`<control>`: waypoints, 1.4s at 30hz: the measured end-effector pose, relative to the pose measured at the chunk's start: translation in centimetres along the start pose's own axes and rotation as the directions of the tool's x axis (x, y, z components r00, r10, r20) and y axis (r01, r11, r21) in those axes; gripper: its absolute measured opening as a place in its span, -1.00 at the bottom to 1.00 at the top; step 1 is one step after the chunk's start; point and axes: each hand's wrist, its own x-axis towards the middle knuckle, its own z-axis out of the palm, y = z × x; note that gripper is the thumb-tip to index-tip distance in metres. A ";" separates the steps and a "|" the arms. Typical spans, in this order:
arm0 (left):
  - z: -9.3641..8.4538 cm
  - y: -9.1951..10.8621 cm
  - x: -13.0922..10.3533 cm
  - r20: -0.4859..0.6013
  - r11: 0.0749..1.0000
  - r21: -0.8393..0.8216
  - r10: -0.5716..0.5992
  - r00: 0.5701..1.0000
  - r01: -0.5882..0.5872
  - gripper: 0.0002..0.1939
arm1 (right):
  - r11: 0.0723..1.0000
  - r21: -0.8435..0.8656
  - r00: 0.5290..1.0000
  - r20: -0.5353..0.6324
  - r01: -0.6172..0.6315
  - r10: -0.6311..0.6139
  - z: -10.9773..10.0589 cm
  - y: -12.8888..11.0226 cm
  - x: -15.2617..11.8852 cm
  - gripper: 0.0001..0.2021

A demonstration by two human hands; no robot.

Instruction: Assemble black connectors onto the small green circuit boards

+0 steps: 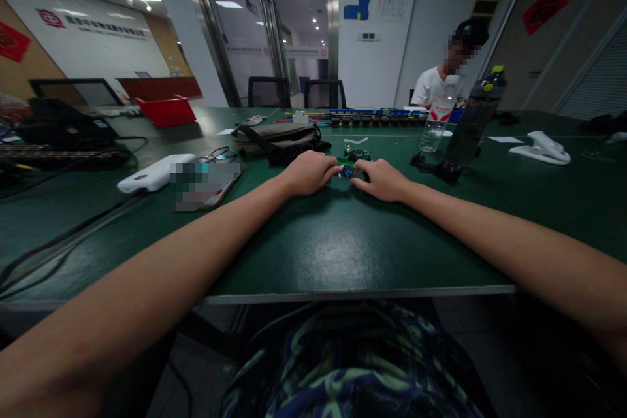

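Note:
Over the green table, both my hands are at a small green circuit board (347, 172) with blue and dark parts on it. My left hand (311, 172) has its fingers closed at the board's left edge. From the other side my right hand (383, 179) pinches the board's right end between thumb and fingers. Just behind, a second green board (358, 153) lies on the table, partly hidden by the hands and the first board. Fine details of the parts are too small to make out.
Left of my hands are a grey-brown pouch (277, 138), a phone (228, 188) and a white power bank (155, 173) with a cable. To the right stand a water bottle (437, 119) and a dark tumbler (473, 124). A person (431, 86) sits across the table.

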 end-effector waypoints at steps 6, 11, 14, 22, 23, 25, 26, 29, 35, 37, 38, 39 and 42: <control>0.1 -0.1 0.0 0.029 1.000 0.021 0.022 0.999 -0.023 -0.59 | 1.000 -0.002 1.000 -0.022 -0.013 0.013 0.0 -0.1 0.0 -0.75; 0.4 -0.4 0.0 -0.030 0.998 -0.029 0.049 0.998 -0.050 -0.61 | 1.000 0.005 0.999 -0.041 -0.005 0.006 0.0 -0.1 0.0 -0.77; 0.5 -0.4 0.0 -0.054 0.993 -0.112 0.037 0.998 -0.042 -0.63 | 1.000 0.015 0.998 -0.063 -0.002 0.003 0.1 0.0 0.0 -0.75; 0.4 -0.2 -0.1 -0.110 0.908 -0.418 -0.019 0.994 -0.029 -0.62 | 0.995 0.053 0.979 -0.182 -0.083 0.091 0.1 0.1 0.0 -0.72; 0.4 -0.2 -0.1 -0.115 0.902 -0.430 -0.020 0.993 -0.032 -0.62 | 0.995 0.058 0.978 -0.191 -0.077 0.087 0.0 0.1 0.0 -0.69; 0.5 -0.2 -0.2 -0.120 0.897 -0.440 -0.020 0.993 -0.035 -0.63 | 0.996 0.066 0.978 -0.198 -0.054 0.066 -0.1 0.0 -0.1 -0.63; 0.5 -0.2 -0.2 -0.121 0.898 -0.439 -0.019 0.993 -0.036 -0.64 | 0.997 0.065 0.979 -0.197 -0.041 0.053 -0.1 0.0 -0.1 -0.59; 0.5 -0.2 -0.2 -0.116 0.910 -0.412 -0.016 0.993 -0.033 -0.65 | 0.999 0.034 0.985 -0.173 -0.010 0.016 -0.1 0.0 -0.2 -0.59; 0.2 -0.1 -0.1 -0.071 0.970 -0.242 -0.002 0.998 -0.015 -0.69 | 1.000 0.003 0.994 -0.109 0.014 -0.014 0.0 0.1 -0.2 -0.60; 0.1 -0.1 -0.1 -0.088 0.983 -0.181 0.003 0.996 -0.019 -0.75 | 1.000 0.013 0.994 -0.108 0.001 0.000 0.0 0.1 -0.2 -0.59; 0.0 -0.2 -0.1 -0.099 0.986 -0.163 0.005 0.995 -0.021 -0.78 | 1.000 0.021 0.994 -0.109 -0.005 0.007 0.0 0.1 -0.2 -0.60; 0.0 -0.2 -0.2 -0.109 0.988 -0.154 0.005 0.994 -0.021 -0.81 | 1.000 0.029 0.994 -0.110 -0.010 0.013 0.0 0.1 -0.2 -0.60; -0.2 -0.2 -0.3 -0.121 0.984 -0.175 0.009 0.993 -0.030 -0.80 | 0.999 0.040 0.993 -0.114 -0.008 0.012 0.0 0.1 -0.2 -0.60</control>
